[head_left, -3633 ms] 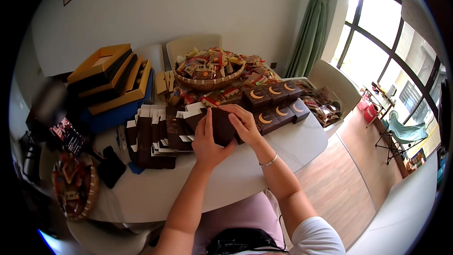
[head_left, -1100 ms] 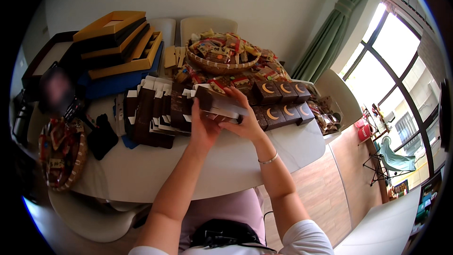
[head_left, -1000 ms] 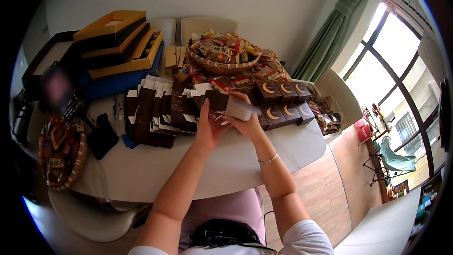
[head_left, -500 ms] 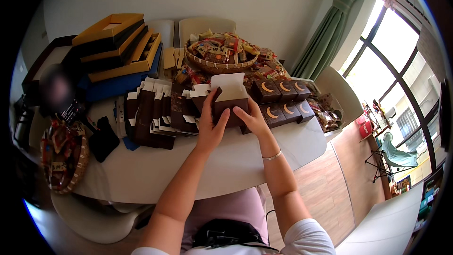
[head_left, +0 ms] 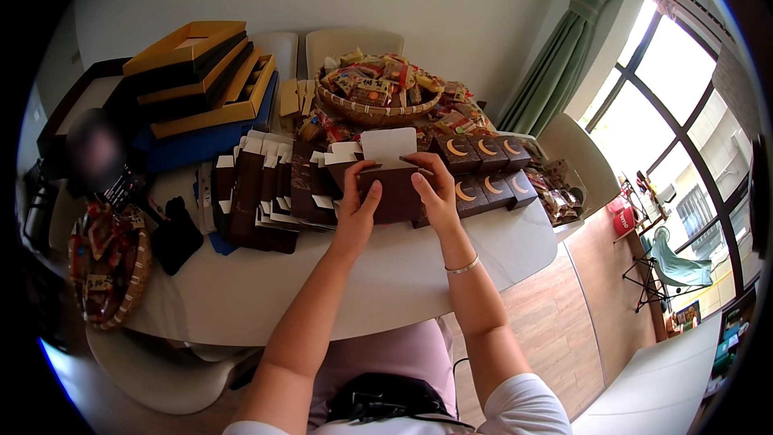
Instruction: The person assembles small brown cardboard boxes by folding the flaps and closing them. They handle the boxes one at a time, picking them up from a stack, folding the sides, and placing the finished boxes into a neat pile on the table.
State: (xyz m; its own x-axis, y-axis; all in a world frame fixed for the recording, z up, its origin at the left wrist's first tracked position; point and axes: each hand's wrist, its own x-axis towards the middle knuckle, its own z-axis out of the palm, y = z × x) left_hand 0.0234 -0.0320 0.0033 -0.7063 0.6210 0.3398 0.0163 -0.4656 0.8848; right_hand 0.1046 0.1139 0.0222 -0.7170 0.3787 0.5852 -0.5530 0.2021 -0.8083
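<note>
A dark brown carton (head_left: 394, 193) is held between my two hands, its white-lined lid flap (head_left: 389, 143) standing up at the back. My left hand (head_left: 359, 195) grips its left side, thumb on the front face and fingers at the top edge. On the right side my right hand (head_left: 435, 188) holds it the same way, fingers bent over the upper rim. The inside of the carton is mostly hidden from me. Flat unfolded brown cartons (head_left: 262, 193) with white inner flaps lie just left of my hands. Closed brown boxes with a moon picture (head_left: 471, 193) stand in rows to the right.
A wicker basket (head_left: 378, 115) heaped with wrapped snacks stands behind, another basket (head_left: 133, 294) at the left edge. Yellow and black box trays (head_left: 201, 125) are stacked at the back left. A black pouch (head_left: 177, 240) lies on the white table (head_left: 241, 290). More packets (head_left: 560, 193) lie at the right.
The carton has turned to show its front face squarely. My hands have moved slightly apart, and the fingers of both have come up to its top edge.
</note>
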